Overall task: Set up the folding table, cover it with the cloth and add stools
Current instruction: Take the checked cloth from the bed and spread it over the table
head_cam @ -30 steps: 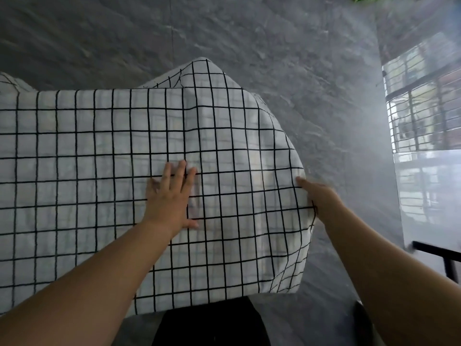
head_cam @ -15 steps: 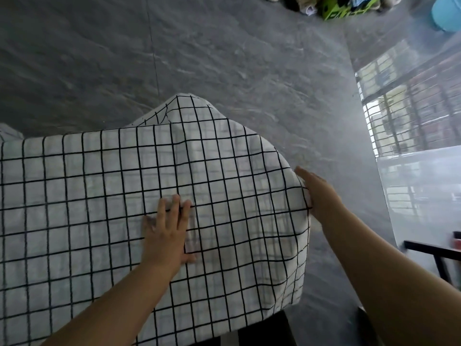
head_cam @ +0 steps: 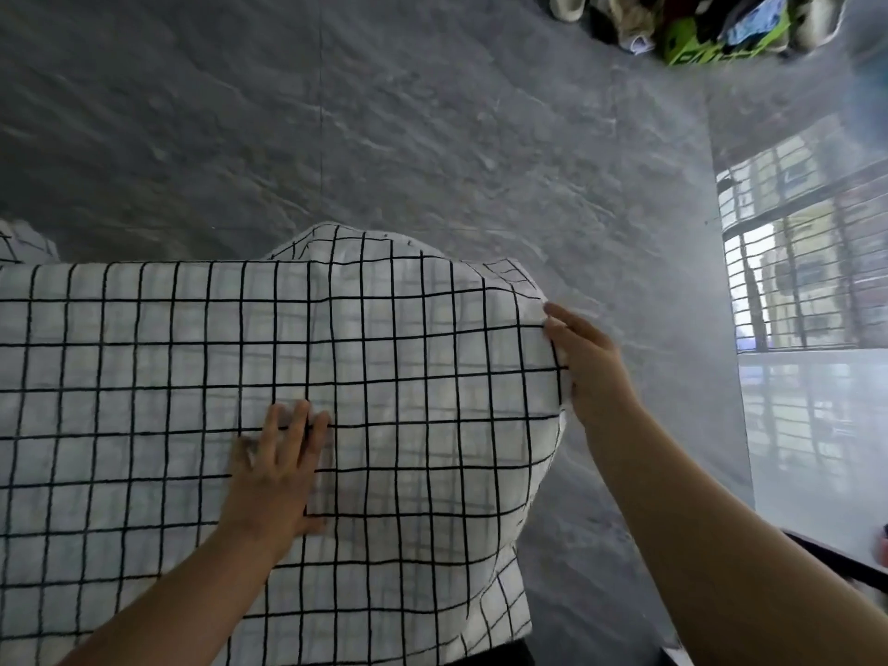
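A white cloth with a black grid lies over the folding table, which it hides completely. Its edges hang down at the far side and on the right. My left hand rests flat on top of the cloth with fingers together, holding nothing. My right hand is at the table's right edge, fingers against the hanging cloth near the far right corner; whether it pinches the fabric I cannot tell. No stools are in view.
Grey stone-look floor surrounds the table. A pile of shoes and a green bag lies at the top right. A glossy reflective surface and a dark frame edge are on the right.
My right hand has slid along the right edge toward the far corner. My left hand stays flat on the cloth. The view has tilted up, showing more floor.
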Action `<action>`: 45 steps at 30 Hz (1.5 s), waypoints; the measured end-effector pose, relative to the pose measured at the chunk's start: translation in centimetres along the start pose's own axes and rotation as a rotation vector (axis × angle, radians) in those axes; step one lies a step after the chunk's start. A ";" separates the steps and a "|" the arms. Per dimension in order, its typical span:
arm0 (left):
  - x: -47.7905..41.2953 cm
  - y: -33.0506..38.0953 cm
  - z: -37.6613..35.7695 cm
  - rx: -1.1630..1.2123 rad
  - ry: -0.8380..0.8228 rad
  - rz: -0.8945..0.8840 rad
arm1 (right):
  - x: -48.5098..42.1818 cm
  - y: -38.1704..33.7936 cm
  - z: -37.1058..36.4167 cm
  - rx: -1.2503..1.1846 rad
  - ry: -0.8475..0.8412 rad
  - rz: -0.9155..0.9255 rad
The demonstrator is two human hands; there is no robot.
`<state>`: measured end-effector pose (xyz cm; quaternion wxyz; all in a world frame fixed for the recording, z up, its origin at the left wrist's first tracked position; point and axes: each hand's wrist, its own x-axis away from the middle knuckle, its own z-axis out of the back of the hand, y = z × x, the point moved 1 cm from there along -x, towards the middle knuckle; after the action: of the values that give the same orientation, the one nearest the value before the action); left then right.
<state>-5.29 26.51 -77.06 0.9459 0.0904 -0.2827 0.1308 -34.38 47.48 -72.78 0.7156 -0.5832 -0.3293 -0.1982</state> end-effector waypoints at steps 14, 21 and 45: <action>0.1 0.2 0.8 0.039 -0.018 -0.019 | -1.7 -1.7 1.0 0.217 -0.017 0.158; -0.3 0.5 0.1 0.019 -0.043 -0.023 | -3.1 -0.1 1.9 0.290 0.058 0.144; 0.3 -0.7 0.1 -0.059 -0.002 -0.088 | -0.1 5.3 3.4 0.290 -0.128 -0.077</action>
<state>-4.88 25.83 -76.83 0.9527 0.0750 -0.2830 0.0809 -31.68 52.03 -76.25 0.7618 -0.4720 -0.4215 -0.1385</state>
